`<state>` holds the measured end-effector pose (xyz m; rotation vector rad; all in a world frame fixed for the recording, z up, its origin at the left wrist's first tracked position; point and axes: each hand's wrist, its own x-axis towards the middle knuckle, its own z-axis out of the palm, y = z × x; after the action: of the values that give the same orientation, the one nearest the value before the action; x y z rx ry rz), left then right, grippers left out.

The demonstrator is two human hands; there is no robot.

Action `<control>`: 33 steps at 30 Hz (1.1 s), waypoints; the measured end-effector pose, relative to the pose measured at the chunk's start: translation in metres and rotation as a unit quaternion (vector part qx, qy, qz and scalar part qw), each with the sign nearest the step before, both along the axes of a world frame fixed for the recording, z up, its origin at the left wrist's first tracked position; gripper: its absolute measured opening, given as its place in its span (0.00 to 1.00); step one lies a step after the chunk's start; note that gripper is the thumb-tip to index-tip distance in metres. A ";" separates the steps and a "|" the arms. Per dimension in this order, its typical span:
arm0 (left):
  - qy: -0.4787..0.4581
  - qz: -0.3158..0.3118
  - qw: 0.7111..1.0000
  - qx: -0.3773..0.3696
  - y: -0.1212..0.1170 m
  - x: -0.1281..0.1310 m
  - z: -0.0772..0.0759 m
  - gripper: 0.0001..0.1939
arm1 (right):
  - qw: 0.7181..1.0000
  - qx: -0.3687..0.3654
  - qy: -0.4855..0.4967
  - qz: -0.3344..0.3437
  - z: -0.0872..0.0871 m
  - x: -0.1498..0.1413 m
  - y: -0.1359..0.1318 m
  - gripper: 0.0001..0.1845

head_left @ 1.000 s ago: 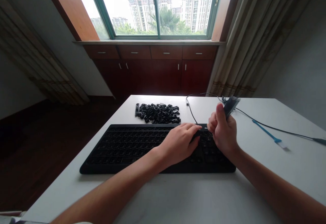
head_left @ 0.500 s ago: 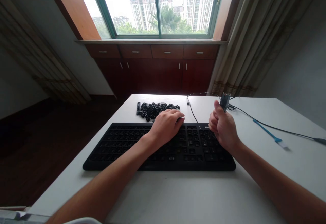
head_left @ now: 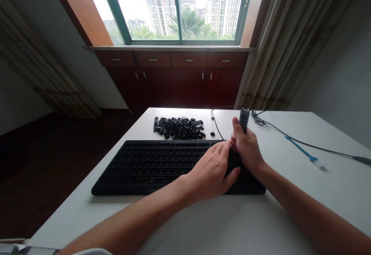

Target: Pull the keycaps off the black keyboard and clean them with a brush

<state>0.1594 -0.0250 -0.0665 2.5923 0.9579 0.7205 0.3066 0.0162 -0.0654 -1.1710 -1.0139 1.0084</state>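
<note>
A black keyboard [head_left: 162,188] with bare key sockets over much of its surface lies across the white table. My right hand [head_left: 249,148] is closed around a dark rectangular object [head_left: 244,119] that sticks up past the thumb; its lower part is hidden in the fist. Reaching over the keyboard's right part, my left hand [head_left: 213,170] has its fingers stretched out and its thumb apart. Its fingertips meet the right hand's fingers, and I see nothing in it. Behind the keyboard is a heap of black keycaps [head_left: 181,128]. A single keycap [head_left: 212,134] lies just right of the heap.
A thin black cable [head_left: 217,125] runs from the keyboard's back edge to a tangle [head_left: 258,120] and on toward the right. Beside it lies a blue brush [head_left: 301,148] with pale bristles. Beyond the white table [head_left: 185,224] stand dark red cabinets [head_left: 174,81] under a window.
My left hand has moved right and toward me, from beside the keycap heap to the right hand. A lone keycap now shows where it was. My right hand has shifted slightly left.
</note>
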 end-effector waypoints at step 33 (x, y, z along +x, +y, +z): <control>-0.067 0.018 0.997 -0.033 0.000 0.020 -0.007 0.30 | 0.991 0.132 -0.010 -0.012 -0.004 0.002 -0.015 0.32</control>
<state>0.1789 -0.0249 -0.0737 2.4416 0.9737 0.8458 0.3082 0.0016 -0.0690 -0.9740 -1.1108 0.8169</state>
